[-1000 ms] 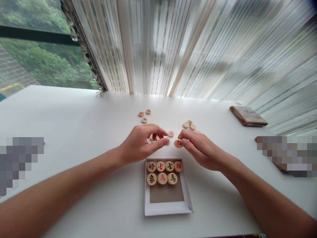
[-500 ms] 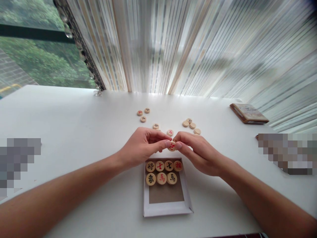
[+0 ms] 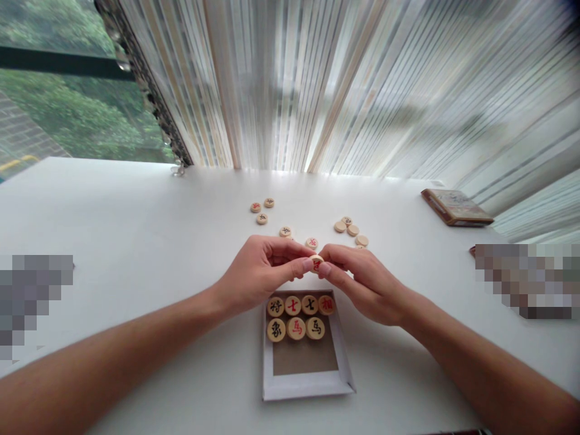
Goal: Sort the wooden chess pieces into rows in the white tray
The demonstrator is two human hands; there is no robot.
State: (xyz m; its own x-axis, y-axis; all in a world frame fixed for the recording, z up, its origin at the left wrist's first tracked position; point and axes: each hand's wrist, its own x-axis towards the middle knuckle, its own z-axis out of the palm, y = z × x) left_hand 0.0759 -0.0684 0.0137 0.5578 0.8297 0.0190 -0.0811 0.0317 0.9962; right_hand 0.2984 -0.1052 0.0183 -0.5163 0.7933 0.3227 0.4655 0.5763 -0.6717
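Note:
Between the fingertips of both hands is a round wooden Chinese chess piece point(image 3: 316, 263) with a red character, held above the far edge of a shallow box. My left hand point(image 3: 270, 264) pinches it from the left, and my right hand point(image 3: 360, 275) grips it from the right. Below them the white-rimmed box point(image 3: 308, 389) lies on the table, its brown bottom partly showing. Inside it, several pieces stand in two rows, among them a black-marked piece point(image 3: 275, 306) at the far left corner and a red-marked piece point(image 3: 296, 328) in the nearer row.
Loose pieces lie beyond my hands: a group point(image 3: 261, 219) at the left, a red-marked piece point(image 3: 311, 243) in the middle, and several point(image 3: 353, 230) at the right, some blank side up. A brown box point(image 3: 457, 206) sits on the white table point(image 3: 136, 211) at the far right. String curtains point(image 3: 290, 90) hang behind.
The held piece has turned between my fingers, so its red character now sits at a different angle. Both hands stay in nearly the same place.

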